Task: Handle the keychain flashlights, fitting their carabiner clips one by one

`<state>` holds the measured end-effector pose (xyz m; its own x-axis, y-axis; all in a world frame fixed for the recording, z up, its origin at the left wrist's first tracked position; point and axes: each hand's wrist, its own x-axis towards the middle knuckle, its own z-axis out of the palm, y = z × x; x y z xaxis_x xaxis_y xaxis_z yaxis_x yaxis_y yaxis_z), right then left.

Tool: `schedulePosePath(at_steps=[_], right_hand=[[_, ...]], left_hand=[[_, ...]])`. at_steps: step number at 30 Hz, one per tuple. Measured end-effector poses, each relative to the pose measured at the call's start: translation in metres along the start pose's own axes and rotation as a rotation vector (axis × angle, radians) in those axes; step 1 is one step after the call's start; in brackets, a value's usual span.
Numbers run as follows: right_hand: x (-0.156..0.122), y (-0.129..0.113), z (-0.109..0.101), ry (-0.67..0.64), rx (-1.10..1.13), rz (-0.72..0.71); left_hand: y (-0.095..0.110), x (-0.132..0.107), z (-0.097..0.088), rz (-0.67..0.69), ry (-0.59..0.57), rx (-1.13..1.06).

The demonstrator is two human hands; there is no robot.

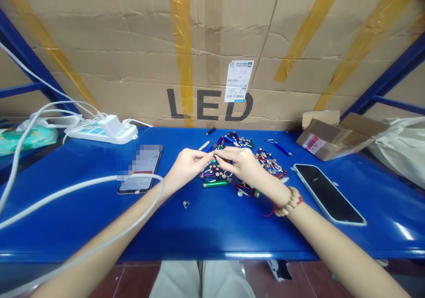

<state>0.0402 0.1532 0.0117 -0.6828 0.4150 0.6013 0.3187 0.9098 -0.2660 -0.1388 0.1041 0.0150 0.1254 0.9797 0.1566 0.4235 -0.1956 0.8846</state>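
My left hand (pixel 191 162) and my right hand (pixel 239 160) meet fingertip to fingertip over a pile of small parts. Both are closed in a pinch, and what lies between the fingers is too small and covered to name. Under and around them are carabiners, such as a red one (pixel 245 189), and small metal tubes. A green tube (pixel 214 184) lies just below my fingers. To the right of the pile rests a blue tube (pixel 283 149) with a clip. One small silvery piece (pixel 185 204) sits apart, nearer the table's front edge.
On the blue table (pixel 206 231) lie a lit phone (pixel 141 172) at left and a dark-screened phone (pixel 328 194) at right. A white power strip (pixel 99 132) trails cables; one loops across my left forearm. An open carton (pixel 327 138) stands back right. A large cardboard box (pixel 133 59) walls the back.
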Motion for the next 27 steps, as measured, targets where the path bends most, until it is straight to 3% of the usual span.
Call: schedulePosePath(at_steps=[4, 9, 13, 18, 23, 27], right_hand=[[-0.001, -0.001, 0.002, 0.108, -0.013, 0.068], [-0.003, -0.003, 0.007, 0.204, -0.036, 0.110], [-0.005, -0.003, 0.010, 0.225, -0.135, 0.051], [-0.006, -0.007, 0.013, 0.187, -0.194, 0.035], [-0.002, -0.001, 0.009, 0.252, -0.193, 0.160], [-0.005, 0.020, -0.003, 0.172, -0.335, 0.314]], left_hand=[[0.003, 0.000, 0.004, 0.027, -0.019, -0.102], [0.006, -0.002, 0.009, 0.052, -0.128, -0.107], [0.005, -0.002, 0.008, 0.059, -0.152, -0.006], [0.005, -0.005, 0.010, -0.049, -0.226, -0.044], [0.008, -0.013, 0.030, 0.002, -0.203, -0.022], [0.007, -0.014, 0.036, -0.007, -0.145, -0.132]])
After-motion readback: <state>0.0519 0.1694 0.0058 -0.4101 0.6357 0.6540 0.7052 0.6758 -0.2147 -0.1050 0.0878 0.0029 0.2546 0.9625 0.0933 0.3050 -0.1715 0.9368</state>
